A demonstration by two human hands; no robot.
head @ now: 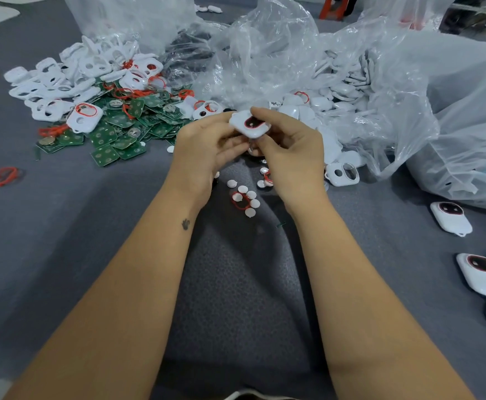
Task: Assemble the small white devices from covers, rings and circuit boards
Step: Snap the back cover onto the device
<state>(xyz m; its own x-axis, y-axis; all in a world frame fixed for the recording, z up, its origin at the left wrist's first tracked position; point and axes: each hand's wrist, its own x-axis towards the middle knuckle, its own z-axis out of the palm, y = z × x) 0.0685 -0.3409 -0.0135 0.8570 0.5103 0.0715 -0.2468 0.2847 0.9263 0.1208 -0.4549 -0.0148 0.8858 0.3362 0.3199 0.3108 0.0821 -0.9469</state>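
Both hands hold one small white device [250,125] above the grey cloth, its dark window edged by a red ring. My left hand [204,148] grips its left side and my right hand [290,145] pinches its right side, fingers curled over the top. Behind and to the left lies a heap of green circuit boards [126,122], white covers [59,82] and red rings [52,129]. Small white discs [246,197] lie below my hands. Finished devices [451,217] rest at the right.
Crumpled clear plastic bags [351,67] holding more white parts fill the back and right. A loose white cover [342,174] lies right of my hands. A single red ring [5,176] lies far left on the grey cloth [77,241].
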